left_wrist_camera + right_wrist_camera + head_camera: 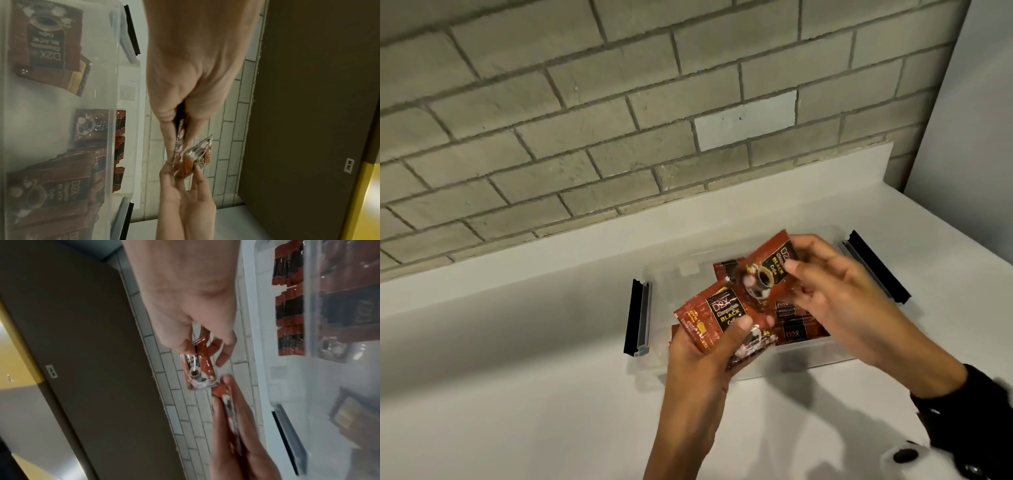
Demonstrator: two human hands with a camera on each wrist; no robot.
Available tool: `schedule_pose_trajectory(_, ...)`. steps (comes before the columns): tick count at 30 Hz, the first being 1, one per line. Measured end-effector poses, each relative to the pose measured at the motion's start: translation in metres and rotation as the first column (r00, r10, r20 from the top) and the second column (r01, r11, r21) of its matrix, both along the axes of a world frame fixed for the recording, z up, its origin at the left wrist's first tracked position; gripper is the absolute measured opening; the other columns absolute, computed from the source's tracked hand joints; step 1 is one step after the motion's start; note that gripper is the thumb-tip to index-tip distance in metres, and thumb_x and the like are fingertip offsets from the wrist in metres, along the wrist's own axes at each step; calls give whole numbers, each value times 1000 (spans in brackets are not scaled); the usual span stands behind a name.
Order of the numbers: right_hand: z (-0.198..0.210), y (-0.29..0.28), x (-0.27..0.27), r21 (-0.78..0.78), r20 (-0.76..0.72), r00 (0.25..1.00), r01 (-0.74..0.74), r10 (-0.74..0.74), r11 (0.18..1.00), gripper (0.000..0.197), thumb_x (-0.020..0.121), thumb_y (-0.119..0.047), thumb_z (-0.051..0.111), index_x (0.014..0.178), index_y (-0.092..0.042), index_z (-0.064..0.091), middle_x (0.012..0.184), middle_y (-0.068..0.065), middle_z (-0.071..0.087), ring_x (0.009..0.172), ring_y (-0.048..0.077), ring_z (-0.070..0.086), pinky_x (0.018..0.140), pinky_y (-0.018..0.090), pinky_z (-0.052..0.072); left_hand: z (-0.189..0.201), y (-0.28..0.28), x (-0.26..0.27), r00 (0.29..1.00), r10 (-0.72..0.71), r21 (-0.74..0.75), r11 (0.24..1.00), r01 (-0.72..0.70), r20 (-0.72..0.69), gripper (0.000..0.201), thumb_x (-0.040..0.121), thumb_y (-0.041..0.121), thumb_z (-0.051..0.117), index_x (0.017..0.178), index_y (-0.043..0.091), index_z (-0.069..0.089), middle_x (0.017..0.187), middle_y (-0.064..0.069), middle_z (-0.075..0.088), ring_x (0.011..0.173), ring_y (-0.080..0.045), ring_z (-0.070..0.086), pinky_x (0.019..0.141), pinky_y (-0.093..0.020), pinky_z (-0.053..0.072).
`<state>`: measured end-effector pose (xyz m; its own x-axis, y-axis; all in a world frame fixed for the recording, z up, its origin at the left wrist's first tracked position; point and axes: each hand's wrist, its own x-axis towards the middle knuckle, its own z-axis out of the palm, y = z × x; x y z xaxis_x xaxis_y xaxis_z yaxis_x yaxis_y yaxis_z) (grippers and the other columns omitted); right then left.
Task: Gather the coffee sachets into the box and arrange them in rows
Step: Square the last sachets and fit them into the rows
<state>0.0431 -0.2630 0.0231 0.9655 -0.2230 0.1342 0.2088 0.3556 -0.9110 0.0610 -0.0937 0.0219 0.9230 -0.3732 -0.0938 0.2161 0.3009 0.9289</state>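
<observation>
A clear plastic box [811, 363] with black side latches stands on the white counter. Red-and-black coffee sachets [796, 323] stand packed in a row along its right side, and more [49, 40] lie loose inside. My left hand [722, 342] grips a small stack of sachets [719, 315] above the box's front left, thumb on top. My right hand [801, 260] pinches a single sachet [763, 274] over the middle of the box, its corner touching the stack. In the wrist views the single sachet [199, 369] meets the stack [180, 139] edge-on.
The counter [517, 342] runs against a grey brick wall [619, 120] just behind the box. The black latches [636, 318] [876, 267] stick out at both ends. A dark panel [308, 97] shows in the wrist views.
</observation>
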Motion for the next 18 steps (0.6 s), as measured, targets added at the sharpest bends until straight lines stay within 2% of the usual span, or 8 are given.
schedule_pose_trajectory(1,6,-3,0,-25,-5,999,-35,35,999,24,81,-20,59,101,-23,71,108,5,68,105,19,63,81,29,55,0,3,2,1000,12,11,1000,-12,2,32,73,4,68,102,16,64,95,-10,75,86,-25,72,67,-30,59)
schedule_pose_trajectory(3,15,-9,0,-273,-29,993,-120,116,955,32,88,-17,52,113,-27,68,113,-1,66,110,13,61,82,28,55,-1,7,8,999,29,28,999,-29,18,41,67,8,72,106,14,63,94,-9,75,84,-25,73,64,-30,58)
schedule_pose_trajectory(5,19,-10,-1,-546,-62,987,-157,147,823,34,90,-21,52,120,-33,64,110,-7,61,108,6,59,82,23,54,-3,10,13,998,37,53,998,-39,42,43,63,13,73,105,15,64,93,-9,75,84,-27,72,61,-29,58)
schedule_pose_trajectory(7,20,-7,-1,-646,-72,989,-144,129,749,35,87,-29,55,121,-37,62,111,-15,59,109,4,58,83,24,55,-2,11,17,997,17,79,997,-23,74,42,61,17,75,101,19,65,92,-8,75,84,-27,72,60,-30,58)
schedule_pose_trajectory(9,20,-2,0,-698,-69,994,-106,80,708,38,83,-38,56,121,-39,59,117,-16,58,111,3,57,87,28,55,-2,9,19,996,-11,79,997,4,89,42,58,20,76,98,21,65,91,-7,75,82,-26,73,59,-30,58)
schedule_pose_trajectory(12,16,2,-4,-742,-97,994,-104,47,662,37,79,-47,55,115,-38,59,114,-7,54,106,7,58,90,33,53,-3,5,13,996,-52,89,995,45,78,47,65,23,82,108,18,62,96,-6,75,86,-25,72,65,-32,58)
schedule_pose_trajectory(14,15,3,-7,-685,-108,991,-129,75,717,29,84,-38,56,111,-29,59,112,-2,59,103,12,62,88,35,54,-2,1,8,996,-71,36,997,69,57,39,78,24,72,114,15,60,103,-7,73,94,-24,71,74,-38,58)
schedule_pose_trajectory(18,19,-7,-18,-577,-114,990,-136,85,806,15,92,-13,53,107,-15,52,105,2,67,95,14,67,75,26,57,2,-1,-4,994,-100,-65,993,96,-52,22,94,7,47,114,8,57,100,-10,73,93,-23,70,79,-43,58)
